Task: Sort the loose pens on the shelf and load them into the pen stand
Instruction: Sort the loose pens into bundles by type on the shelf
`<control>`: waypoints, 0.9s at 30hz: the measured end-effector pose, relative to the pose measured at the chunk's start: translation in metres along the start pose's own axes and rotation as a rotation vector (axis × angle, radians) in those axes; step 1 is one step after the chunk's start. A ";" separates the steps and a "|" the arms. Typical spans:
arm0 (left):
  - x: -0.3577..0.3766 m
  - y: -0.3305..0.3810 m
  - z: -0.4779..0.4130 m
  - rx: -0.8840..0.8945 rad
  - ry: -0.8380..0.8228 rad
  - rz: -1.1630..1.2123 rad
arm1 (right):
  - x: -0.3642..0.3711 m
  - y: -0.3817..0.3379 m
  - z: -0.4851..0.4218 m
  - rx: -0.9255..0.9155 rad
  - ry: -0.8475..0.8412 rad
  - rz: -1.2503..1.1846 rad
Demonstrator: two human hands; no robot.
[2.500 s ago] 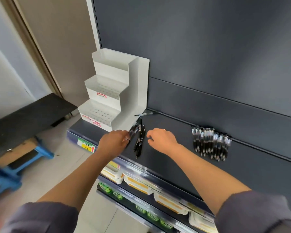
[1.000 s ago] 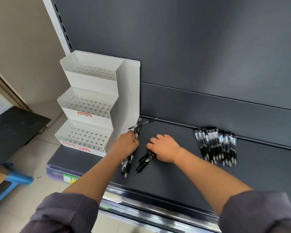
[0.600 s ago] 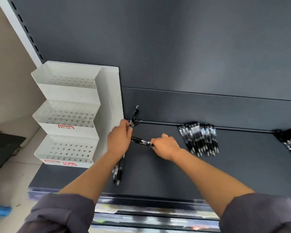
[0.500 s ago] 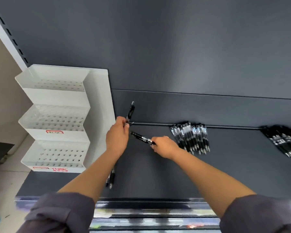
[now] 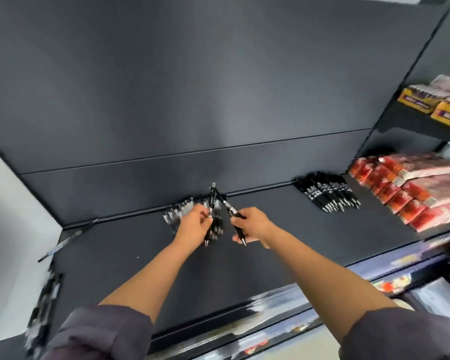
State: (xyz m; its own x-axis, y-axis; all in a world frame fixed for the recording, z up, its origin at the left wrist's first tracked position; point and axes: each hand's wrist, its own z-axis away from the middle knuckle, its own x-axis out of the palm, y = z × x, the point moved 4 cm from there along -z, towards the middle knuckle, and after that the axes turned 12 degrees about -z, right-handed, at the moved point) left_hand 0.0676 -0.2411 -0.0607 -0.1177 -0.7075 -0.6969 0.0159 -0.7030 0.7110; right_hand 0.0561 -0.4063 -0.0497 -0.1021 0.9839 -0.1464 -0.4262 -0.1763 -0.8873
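1. The left hand [image 5: 195, 224] is closed on one black pen [image 5: 211, 209], held nearly upright above the shelf [image 5: 283, 245].
2. The right hand [image 5: 253, 226] is closed on a second pen [image 5: 233, 216], which slants so that its top crosses the first pen's top.
3. Both hands hover over a blurred pile of pens [image 5: 182, 211] lying on the shelf near its back edge.
4. A second pile [image 5: 327, 194] lies further right along the shelf, well apart from the hands; a few stray pens [image 5: 60, 245] lie toward the shelf's left end.
5. The pen stand is only a white edge [image 5: 8, 229] at the shelf's left; its holes are out of sight, so I cannot tell whether any pens are loaded.
6. Judging by the piles, most of the sorting and loading is left.
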 end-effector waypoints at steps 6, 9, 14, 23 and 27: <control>0.091 0.086 -0.016 -0.005 -0.096 0.032 | -0.128 0.015 0.010 -0.047 0.210 0.225; 0.138 0.131 -0.022 -0.041 -0.151 0.106 | -0.192 0.030 0.014 -0.011 0.298 0.216; 0.178 0.173 -0.045 -0.092 -0.217 0.167 | -0.254 0.039 0.003 0.011 0.373 0.300; 0.228 0.213 -0.126 -0.206 -0.281 0.182 | -0.328 0.023 -0.052 0.089 0.417 0.483; 0.247 0.222 -0.154 -0.253 -0.329 0.196 | -0.343 0.012 -0.084 0.105 0.404 0.579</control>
State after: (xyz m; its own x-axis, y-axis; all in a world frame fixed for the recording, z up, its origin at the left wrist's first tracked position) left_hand 0.1950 -0.5826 -0.0896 -0.3965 -0.7971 -0.4555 0.3065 -0.5826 0.7527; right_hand 0.1616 -0.7432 -0.0469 -0.0058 0.6614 -0.7500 -0.4903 -0.6556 -0.5743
